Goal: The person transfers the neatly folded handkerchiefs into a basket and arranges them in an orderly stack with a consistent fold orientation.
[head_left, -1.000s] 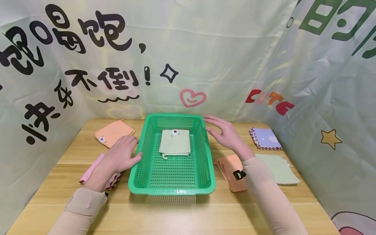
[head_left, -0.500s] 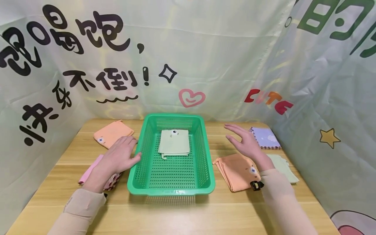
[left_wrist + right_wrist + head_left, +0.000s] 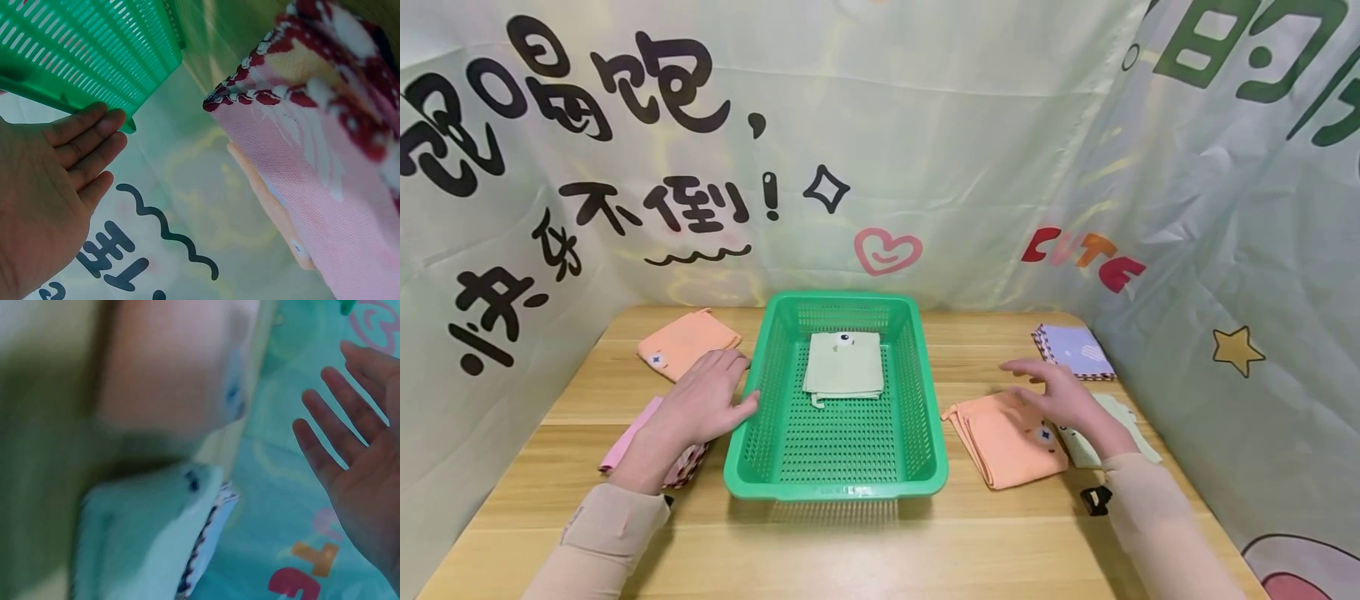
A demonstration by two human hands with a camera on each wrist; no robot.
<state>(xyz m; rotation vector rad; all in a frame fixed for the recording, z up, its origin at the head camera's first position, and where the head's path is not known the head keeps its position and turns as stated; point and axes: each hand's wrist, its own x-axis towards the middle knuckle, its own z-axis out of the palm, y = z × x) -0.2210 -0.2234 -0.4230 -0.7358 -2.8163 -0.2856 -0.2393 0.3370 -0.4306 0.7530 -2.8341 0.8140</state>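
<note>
A green plastic basket (image 3: 835, 492) stands mid-table with a folded pale green cloth (image 3: 844, 371) inside. My left hand (image 3: 703, 400) is at the basket's left rim, fingers straight and fingertips against its outer side in the left wrist view. Under that forearm lies a folded pink cloth (image 3: 632, 433) with a dark red patterned edge. My right hand (image 3: 1060, 400) hovers with spread fingers over the back right of a folded orange cloth (image 3: 1000, 446); it holds nothing. A second pale green cloth (image 3: 1131, 425) is partly hidden behind the right wrist.
Another orange cloth (image 3: 688, 342) lies at the back left. A purple cloth (image 3: 1078, 350) with a checked edge lies at the back right. Printed fabric walls (image 3: 962, 167) enclose the wooden table (image 3: 865, 558) at the back and both sides.
My right hand has left the basket's right rim and moved right and toward me, over the orange cloth. The left hand has stayed at the left rim.
</note>
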